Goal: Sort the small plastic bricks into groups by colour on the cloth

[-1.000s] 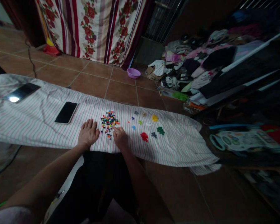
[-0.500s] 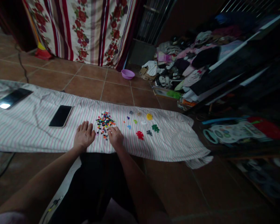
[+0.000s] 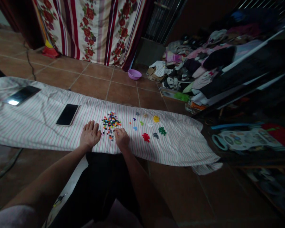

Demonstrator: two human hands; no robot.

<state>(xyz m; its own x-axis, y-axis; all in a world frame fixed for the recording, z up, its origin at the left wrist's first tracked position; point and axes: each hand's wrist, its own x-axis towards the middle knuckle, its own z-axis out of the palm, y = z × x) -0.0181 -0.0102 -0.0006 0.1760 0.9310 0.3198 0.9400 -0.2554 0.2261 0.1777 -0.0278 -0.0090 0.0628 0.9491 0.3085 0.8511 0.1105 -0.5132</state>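
A loose pile of small mixed-colour pieces (image 3: 111, 120) lies on the striped cloth (image 3: 180, 142) in front of me. My left hand (image 3: 90, 134) rests flat on the cloth just left of the pile, fingers stretched out. At the pile's lower right edge, my right hand (image 3: 122, 138) has its thumb and fingertips pinched together; whatever is between them is too small to name. To the right lie single-colour groups: red pieces (image 3: 146, 137), dark green pieces (image 3: 162, 131), yellow pieces (image 3: 156, 118), grey pieces (image 3: 155, 135), light blue pieces (image 3: 135, 128) and several smaller ones.
A phone (image 3: 67, 114) lies left of my left hand, with a larger dark-screened device (image 3: 22, 95) beyond it. On the tiled floor behind stands a purple basin (image 3: 134, 74). Heaped clothes (image 3: 192, 60) fill the back right, and a patterned curtain (image 3: 92, 31) hangs behind.
The whole view has shifted, so everything sits slightly further right in the picture. Both hands keep nearly the same places beside the pile, the right still pinched.
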